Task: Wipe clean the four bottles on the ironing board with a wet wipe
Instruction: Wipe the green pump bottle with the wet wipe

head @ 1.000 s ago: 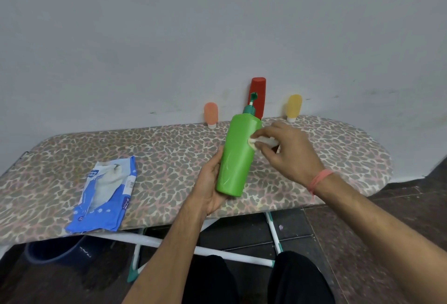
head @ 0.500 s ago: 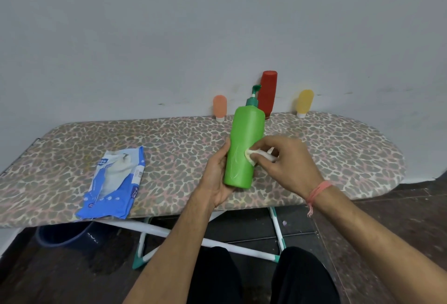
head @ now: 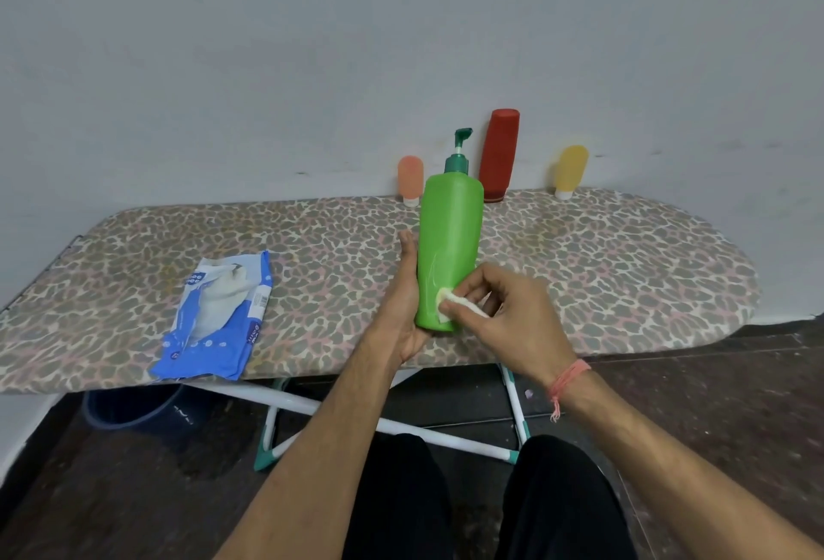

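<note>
A green pump bottle (head: pixel 450 238) stands nearly upright above the front of the leopard-print ironing board (head: pixel 602 274). My left hand (head: pixel 403 305) holds it from the left and behind, near its base. My right hand (head: pixel 504 314) pinches a small white wet wipe (head: pixel 450 303) and presses it against the bottle's lower right side. At the board's far edge, against the wall, stand a small orange bottle (head: pixel 410 180), a tall red bottle (head: pixel 499 153) and a small yellow bottle (head: pixel 570 171).
A blue and white wet-wipe pack (head: pixel 218 314) lies on the left part of the board. Under the board I see its white legs (head: pixel 356 417) and a dark blue bucket (head: pixel 133 408). A grey wall (head: pixel 401 46) rises right behind the board.
The green bottle has been raised from a tilt to nearly upright. My right hand with the wipe has slid down from the bottle's upper part to near its base.
</note>
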